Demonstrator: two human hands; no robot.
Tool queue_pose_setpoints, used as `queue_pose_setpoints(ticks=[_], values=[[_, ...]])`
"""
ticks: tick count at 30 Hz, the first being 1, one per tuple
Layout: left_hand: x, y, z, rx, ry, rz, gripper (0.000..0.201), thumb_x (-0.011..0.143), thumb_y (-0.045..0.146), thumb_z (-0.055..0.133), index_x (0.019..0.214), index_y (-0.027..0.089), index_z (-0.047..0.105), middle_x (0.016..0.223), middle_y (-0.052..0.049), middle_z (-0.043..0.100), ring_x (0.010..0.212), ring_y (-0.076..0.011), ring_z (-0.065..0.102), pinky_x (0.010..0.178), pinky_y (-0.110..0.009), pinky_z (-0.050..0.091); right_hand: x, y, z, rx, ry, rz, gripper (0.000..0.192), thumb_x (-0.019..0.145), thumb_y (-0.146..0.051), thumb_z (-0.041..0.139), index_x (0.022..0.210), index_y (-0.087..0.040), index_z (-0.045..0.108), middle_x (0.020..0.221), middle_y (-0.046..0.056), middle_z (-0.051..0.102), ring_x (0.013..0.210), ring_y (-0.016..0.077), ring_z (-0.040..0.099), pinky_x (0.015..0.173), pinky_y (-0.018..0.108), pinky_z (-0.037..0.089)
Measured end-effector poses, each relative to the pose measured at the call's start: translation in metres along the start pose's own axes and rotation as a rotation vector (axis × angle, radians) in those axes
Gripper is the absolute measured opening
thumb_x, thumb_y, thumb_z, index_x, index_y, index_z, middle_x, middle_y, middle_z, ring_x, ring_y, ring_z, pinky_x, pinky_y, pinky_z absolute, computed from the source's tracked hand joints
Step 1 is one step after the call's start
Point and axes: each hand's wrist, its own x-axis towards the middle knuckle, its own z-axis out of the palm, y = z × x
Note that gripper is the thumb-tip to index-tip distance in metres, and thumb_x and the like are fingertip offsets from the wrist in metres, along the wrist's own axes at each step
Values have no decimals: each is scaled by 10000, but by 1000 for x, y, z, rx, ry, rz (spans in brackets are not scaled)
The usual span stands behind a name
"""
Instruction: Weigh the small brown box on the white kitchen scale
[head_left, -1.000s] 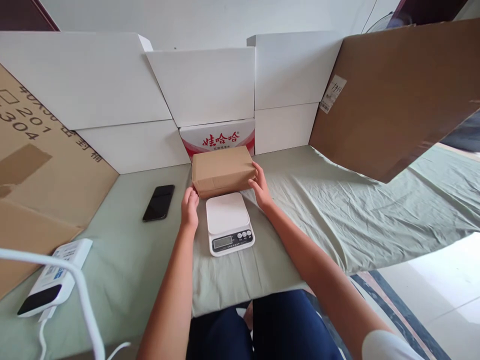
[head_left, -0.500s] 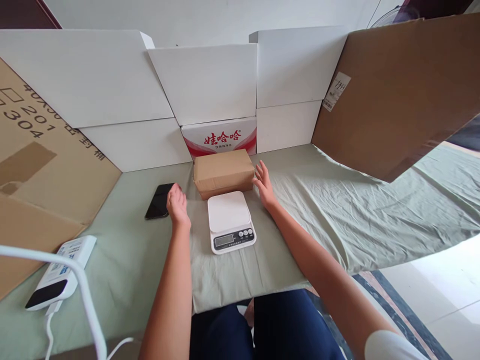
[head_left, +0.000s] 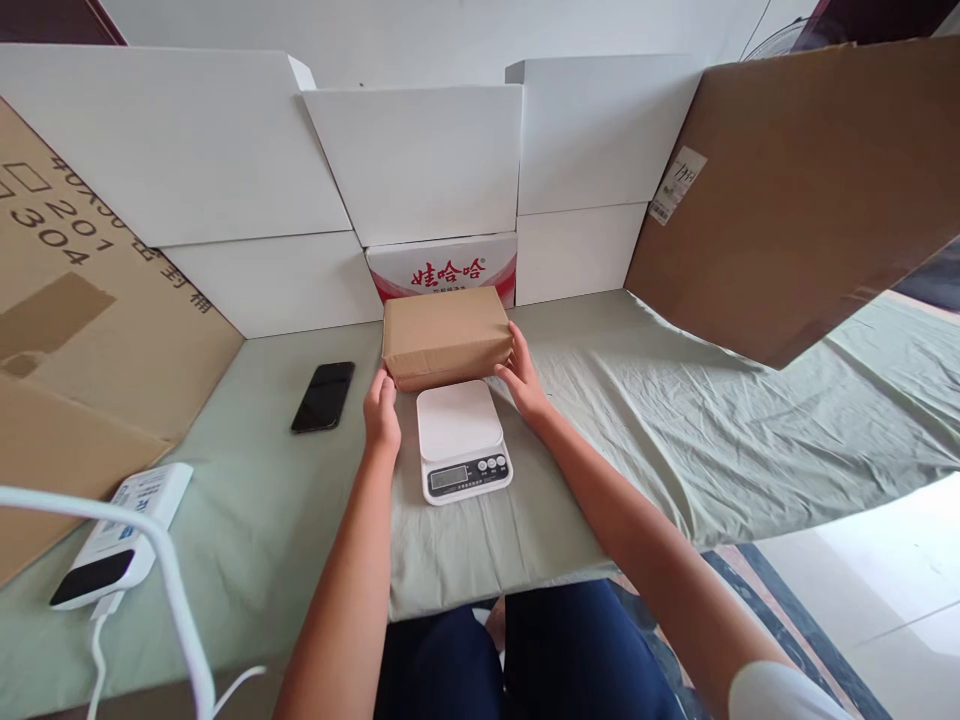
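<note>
A brown cardboard box [head_left: 446, 333] sits between the two hands at the middle of the desk [head_left: 675, 420], just behind a white kitchen scale [head_left: 461, 440]. The left hand [head_left: 382, 410] presses against the box's lower left corner, fingers curled up along its side; the right hand [head_left: 519, 375] cups the lower right corner, fingers spread along the right face. Both hands grasp the box from opposite sides. Its front edge hangs over the rear rim of the scale's platform; whether the box rests on the desk or is raised slightly cannot be told.

The box is a plain rectangular carton of matte kraft board, closed, with softly rounded edges and a faint seam along its front. The scale is smooth white plastic, with a rounded square platform and a dark front strip carrying a small display and round buttons. The desk is covered with a pale green cloth, wrinkled, most of all on the right.

Just behind the box stands a white carton with red print [head_left: 442, 270], flanked by blank white cardboard panels [head_left: 412, 160]. A glossy black phone [head_left: 323, 396] lies flat to the left of the left hand, apart from it. Large brown corrugated sheets lean at the far left [head_left: 82, 330] and at the upper right [head_left: 810, 190]. Near the left front edge lies a white device with a dark end [head_left: 120, 535], a white cable [head_left: 176, 610] arching over it.
</note>
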Motion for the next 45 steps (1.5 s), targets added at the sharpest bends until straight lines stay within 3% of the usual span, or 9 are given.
queue_pose_setpoints(ticks=[3, 6, 10, 13, 23, 31, 38, 45], values=[[-21, 22, -6, -18, 16, 73, 720, 923, 710, 572, 1398, 177, 664, 1440, -162, 677, 1450, -293, 565, 1206, -402, 428, -14, -14, -3, -43, 20, -94, 925, 954, -714, 570, 1699, -366, 147, 1785, 34, 222, 1622, 305, 322, 1295, 512, 375], [-59, 36, -15, -60, 28, 86, 734, 933, 682, 590, 1457, 172, 643, 1503, -176, 639, 1510, -328, 497, 1248, -434, 380, -42, -29, -9, -92, 13, -115, 901, 958, -717, 566, 1694, -392, 161, 1769, 46, 226, 1615, 323, 320, 1295, 530, 374], [-108, 36, -30, -51, 37, 52, 783, 914, 696, 606, 1482, 157, 633, 1505, -199, 634, 1515, -376, 480, 1261, -494, 363, -83, -39, -16, -109, -31, -84, 836, 987, -670, 564, 1687, -427, 178, 1745, 47, 243, 1609, 334, 311, 1289, 555, 367], [-124, 32, -39, -40, 58, 33, 809, 901, 713, 603, 1480, 148, 634, 1495, -212, 638, 1498, -396, 496, 1255, -528, 367, -98, -41, -18, -123, -64, -64, 829, 993, -656, 566, 1688, -427, 177, 1732, 61, 254, 1616, 343, 286, 1282, 569, 366], [-126, 38, -38, -24, 57, -20, 826, 906, 704, 604, 1525, 157, 591, 1561, -207, 583, 1538, -392, 437, 1266, -538, 346, -95, -46, -17, -183, -31, -87, 791, 1009, -658, 526, 1688, -406, 207, 1689, 90, 322, 1565, 347, 355, 1253, 586, 388], [-121, 43, -38, -143, 129, 7, 752, 936, 691, 525, 1533, 239, 592, 1638, -147, 510, 1550, -352, 432, 1275, -517, 330, -91, -50, -19, -144, 88, -73, 833, 1010, -727, 429, 1704, -396, 109, 1706, 112, 334, 1552, 351, 408, 1229, 614, 413], [-122, 39, -38, -139, 130, -26, 797, 896, 730, 558, 1508, 223, 618, 1610, -174, 539, 1551, -384, 421, 1268, -558, 326, -91, -53, -18, -121, 15, -45, 749, 1026, -679, 468, 1683, -416, 221, 1754, 64, 294, 1603, 336, 348, 1267, 586, 376], [-125, 35, -37, -83, 116, -47, 831, 891, 747, 562, 1494, 179, 626, 1542, -205, 601, 1510, -382, 485, 1265, -546, 336, -93, -52, -15, -100, -20, -30, 786, 1022, -694, 464, 1693, -375, 209, 1773, 62, 272, 1629, 335, 306, 1298, 575, 336]])
